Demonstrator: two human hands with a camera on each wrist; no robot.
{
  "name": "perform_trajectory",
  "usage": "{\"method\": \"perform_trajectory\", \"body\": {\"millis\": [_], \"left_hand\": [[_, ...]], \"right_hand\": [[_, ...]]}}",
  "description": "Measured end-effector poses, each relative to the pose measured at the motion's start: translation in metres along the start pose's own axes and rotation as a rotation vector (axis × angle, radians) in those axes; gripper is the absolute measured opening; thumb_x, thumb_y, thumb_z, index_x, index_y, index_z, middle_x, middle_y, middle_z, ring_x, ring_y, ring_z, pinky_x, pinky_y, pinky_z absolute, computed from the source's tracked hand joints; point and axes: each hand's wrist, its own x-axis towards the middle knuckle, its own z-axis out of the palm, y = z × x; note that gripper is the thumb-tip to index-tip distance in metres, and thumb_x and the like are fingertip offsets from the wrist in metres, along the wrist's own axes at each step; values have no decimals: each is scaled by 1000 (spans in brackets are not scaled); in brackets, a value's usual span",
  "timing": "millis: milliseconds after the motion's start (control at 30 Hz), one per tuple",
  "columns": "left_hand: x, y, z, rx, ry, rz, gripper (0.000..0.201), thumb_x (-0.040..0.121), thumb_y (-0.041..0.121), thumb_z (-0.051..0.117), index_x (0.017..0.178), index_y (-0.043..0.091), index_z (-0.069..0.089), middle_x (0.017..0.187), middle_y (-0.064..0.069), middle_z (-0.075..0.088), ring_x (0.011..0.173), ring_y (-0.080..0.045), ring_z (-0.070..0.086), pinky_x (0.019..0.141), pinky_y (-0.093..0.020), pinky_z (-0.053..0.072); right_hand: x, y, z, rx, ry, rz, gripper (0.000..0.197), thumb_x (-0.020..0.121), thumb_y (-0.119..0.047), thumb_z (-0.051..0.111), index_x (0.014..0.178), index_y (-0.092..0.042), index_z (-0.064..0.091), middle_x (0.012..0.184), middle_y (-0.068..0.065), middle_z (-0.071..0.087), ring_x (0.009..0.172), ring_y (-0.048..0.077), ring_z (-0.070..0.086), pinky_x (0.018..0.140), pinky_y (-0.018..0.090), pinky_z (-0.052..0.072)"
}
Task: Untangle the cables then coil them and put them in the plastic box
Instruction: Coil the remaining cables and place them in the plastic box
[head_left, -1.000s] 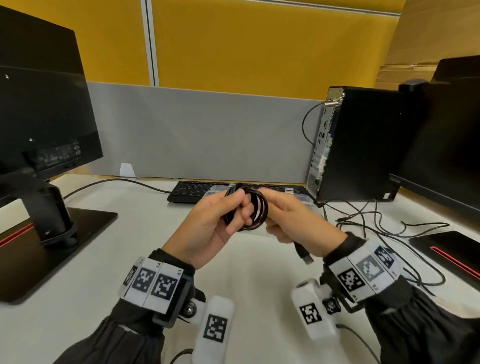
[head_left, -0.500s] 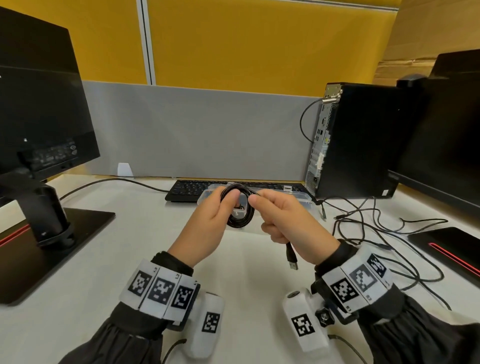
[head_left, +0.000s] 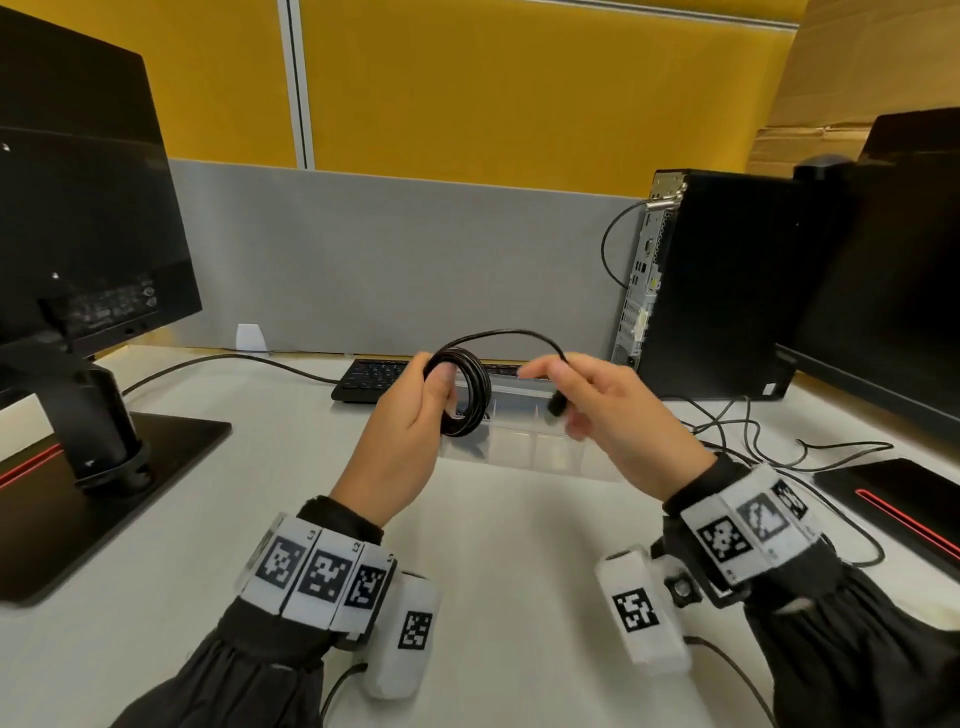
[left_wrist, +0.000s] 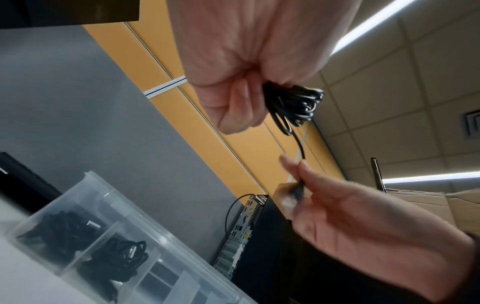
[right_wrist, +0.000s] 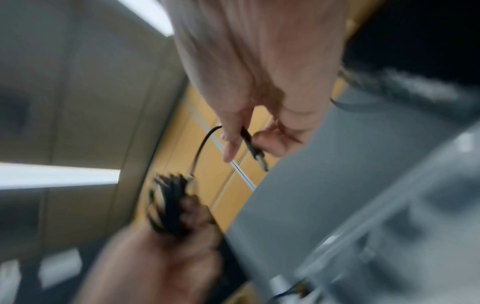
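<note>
Far to the left of both hands, a black monitor (head_left: 88, 218) stands on its flat base on the white surface (head_left: 182, 519), with a lead running from behind it toward the keyboard (head_left: 374, 376) that lies beyond the hands.

The left hand (head_left: 410, 441) is raised above the surface with its fingers (left_wrist: 233, 107) curled through a tight black cable coil (head_left: 465, 397), thumb pressed on the top of the loops. From the top of the coil a loose arc of the same cable rises and crosses over to the right hand (head_left: 618, 421), which pinches the cable just behind its plug (head_left: 557, 404) between thumb and fingertips; the remaining fingers are loosely spread. In the right wrist view, which is blurred, the plug end (right_wrist: 255, 151) sticks out below that pinch.

Directly beneath and just beyond the two hands sits the clear plastic box (head_left: 540, 447) on the surface. The left wrist view shows its divided compartments (left_wrist: 109, 228), two of them already holding bundled black cables (left_wrist: 116, 259).

To the right of the right hand, more loose black cables (head_left: 748, 431) lie tangled on the surface. Beyond them stands a black computer tower (head_left: 711, 280), and farther right a second monitor (head_left: 893, 270) on its base.
</note>
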Motion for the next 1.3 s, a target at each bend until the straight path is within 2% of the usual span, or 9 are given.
{"method": "perform_trajectory", "body": {"millis": [100,333,500,600,667,767,867,967,1300], "left_hand": [[-1,0,2,-11,-19,-10,28,101,22,31,77,26,46,64,12,45,52,3,44,53,-21,31],[0,-2,1,-80,-24,-74,25,101,23,31,94,27,54,70,12,49,53,7,47,51,-14,35],[0,1,2,-184,-76,-163,29,102,21,28,97,24,56,64,10,46,45,7,46,43,-8,31],[1,-1,2,-83,-79,-126,29,102,22,28,92,34,53,67,13,49,52,12,49,48,-6,34],[0,-3,3,-61,-106,-126,29,102,25,28,95,41,51,82,14,56,70,12,54,63,-9,41],[0,-8,4,-28,-95,-147,28,102,25,28,105,36,53,104,6,61,98,-5,56,86,-26,45],[3,-15,4,68,-40,-131,29,102,25,27,110,17,54,105,-6,60,90,-13,54,74,-25,42],[4,-18,4,106,-5,-96,32,102,23,27,108,8,55,101,-10,59,91,-19,55,74,-27,43],[3,-19,4,110,26,-92,32,101,26,29,110,8,54,104,-5,61,97,-15,56,80,-18,43]], "right_hand": [[5,-8,11,444,-55,24,20,96,-16,45,101,-13,64,89,7,63,71,9,63,67,21,52],[10,-5,37,686,-19,155,18,87,-13,57,103,-7,63,90,9,68,76,15,65,67,21,56],[6,-9,42,871,-89,240,18,94,-11,48,104,-7,62,89,7,69,78,15,66,71,24,57],[4,-11,45,897,-95,258,27,98,-14,43,116,-1,57,97,12,68,85,20,67,76,28,58],[2,-12,45,859,-101,262,31,100,-20,38,118,-1,56,103,16,68,91,24,67,81,32,57],[0,-15,45,832,-114,248,32,101,-21,35,117,-2,56,107,17,67,95,25,65,85,35,55],[1,-17,47,877,-119,240,30,99,-9,38,116,2,60,104,14,67,93,22,65,83,33,56],[5,-18,49,947,-119,262,31,96,1,38,121,7,55,105,16,66,90,22,65,82,30,56],[4,-12,50,961,59,265,30,91,5,49,118,-8,51,97,17,65,80,22,67,71,30,59]]}}
